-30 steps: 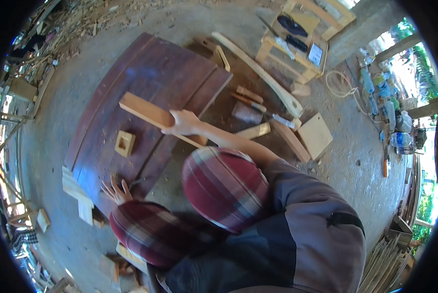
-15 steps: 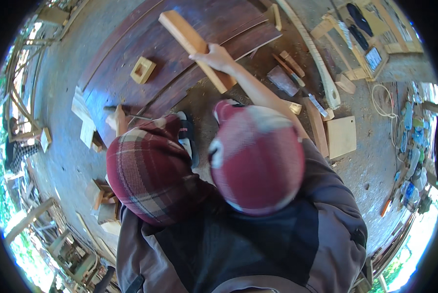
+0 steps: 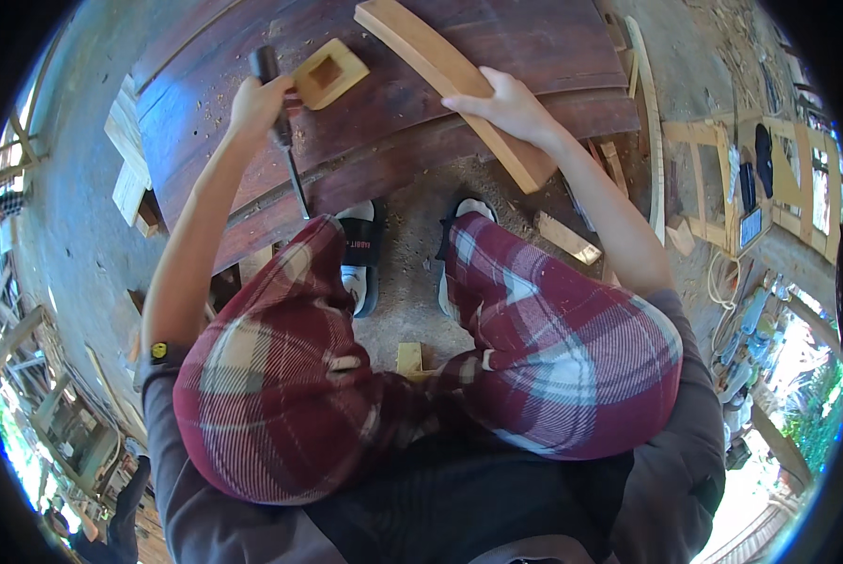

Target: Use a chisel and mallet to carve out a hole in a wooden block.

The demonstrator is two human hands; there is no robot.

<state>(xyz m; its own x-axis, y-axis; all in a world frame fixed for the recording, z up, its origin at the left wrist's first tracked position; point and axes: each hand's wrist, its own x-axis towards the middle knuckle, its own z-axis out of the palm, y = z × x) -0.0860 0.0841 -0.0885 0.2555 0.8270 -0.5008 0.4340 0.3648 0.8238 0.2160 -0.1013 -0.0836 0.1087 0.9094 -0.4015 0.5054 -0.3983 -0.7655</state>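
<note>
Left hand [image 3: 255, 105] is curled round the handle of a dark-handled tool [image 3: 282, 132], its narrow metal shank pointed toward the near side; a light wooden block with a square recess [image 3: 343, 83] is reached at its left edge by the same hand's fingertips, and whether it is pinched cannot be told. A long wooden bar [image 3: 421, 54] is clasped by the right hand [image 3: 508, 108], thumb laid over the upper face, fingers partly hidden behind the far right edge; the bar is slanted from far left to near right, its near end placed out past the panel's near edge. Hands are held well apart, with the recessed block and the bar's far part between them. Below, a dark red-brown wooden panel [image 3: 553, 47] is seen, grooved along its near side and dotted with shavings. At its left edge, pale wood pieces [image 3: 130, 127] are set. Near side: sandals [image 3: 363, 249] and plaid trousers [image 3: 562, 362] are worn, knees spread. To the right, a small wood offcut [image 3: 567, 237] is seen on the floor, then a long pale board [image 3: 649, 122], then a wooden frame [image 3: 708, 179] with dark items on it.
</note>
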